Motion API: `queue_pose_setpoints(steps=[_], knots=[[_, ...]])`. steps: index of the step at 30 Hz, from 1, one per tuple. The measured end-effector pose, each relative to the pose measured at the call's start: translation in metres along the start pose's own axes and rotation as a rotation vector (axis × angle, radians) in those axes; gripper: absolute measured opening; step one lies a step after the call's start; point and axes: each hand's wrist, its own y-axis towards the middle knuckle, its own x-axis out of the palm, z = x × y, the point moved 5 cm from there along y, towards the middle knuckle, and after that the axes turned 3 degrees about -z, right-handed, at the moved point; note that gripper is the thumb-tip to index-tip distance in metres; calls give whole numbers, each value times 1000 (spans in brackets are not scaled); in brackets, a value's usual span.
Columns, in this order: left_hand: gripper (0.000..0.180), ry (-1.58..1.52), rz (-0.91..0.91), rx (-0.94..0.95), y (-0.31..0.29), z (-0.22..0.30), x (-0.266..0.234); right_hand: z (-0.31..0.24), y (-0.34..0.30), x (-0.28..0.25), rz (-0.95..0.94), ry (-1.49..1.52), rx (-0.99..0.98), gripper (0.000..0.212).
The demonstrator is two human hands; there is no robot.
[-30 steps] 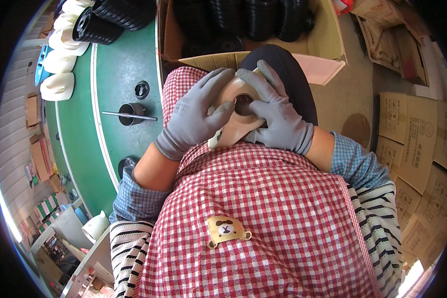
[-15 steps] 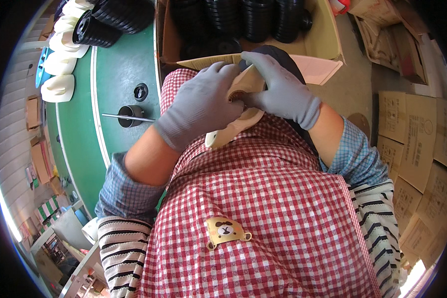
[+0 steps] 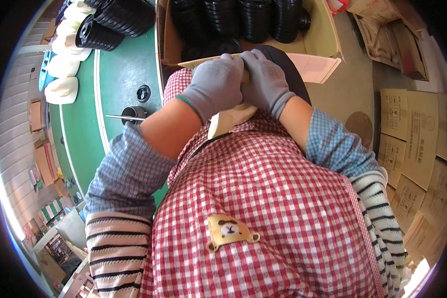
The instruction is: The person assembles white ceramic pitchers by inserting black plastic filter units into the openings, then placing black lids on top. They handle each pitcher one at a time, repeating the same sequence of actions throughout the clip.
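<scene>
Closed together since earlier, both grey-gloved hands (image 3: 217,83) grip a cream plastic piece (image 3: 224,123), hiding most of it. Left of the piece, black round cup (image 3: 138,111) on green worktop (image 3: 129,62); beyond, open cardboard carton (image 3: 315,67); right, brown boxes (image 3: 417,141).

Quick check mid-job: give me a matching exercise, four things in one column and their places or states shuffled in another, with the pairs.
Things
1. Metal rod
2. Left hand and right hand
3. Bear patch
4. Small round black piece

Places or states
A. On the red-and-white checked apron
B. On a green table, just beyond a black cup
C. Gloved in grey, holding a cream part
D. Crossing the black cup

Pairs: 1-D, 2-C, 3-A, 4-B
</scene>
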Motion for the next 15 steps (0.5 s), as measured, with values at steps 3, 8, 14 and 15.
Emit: queue_pose_setpoints(steps=[3, 8, 14, 15], knots=[[47, -81, 25, 30, -3, -12, -10, 11, 7, -1, 95, 163, -142, 69], [39, -1159, 100, -133, -63, -79, 15, 55, 8, 13, -35, 992, -165, 23], [45, -1544, 34, -93, -150, -53, 64, 25, 13, -14, 85, 1146, 13, 15], [51, -1548, 87, -63, -151, -44, 65, 20, 15, -25, 89, 983, 79, 19]])
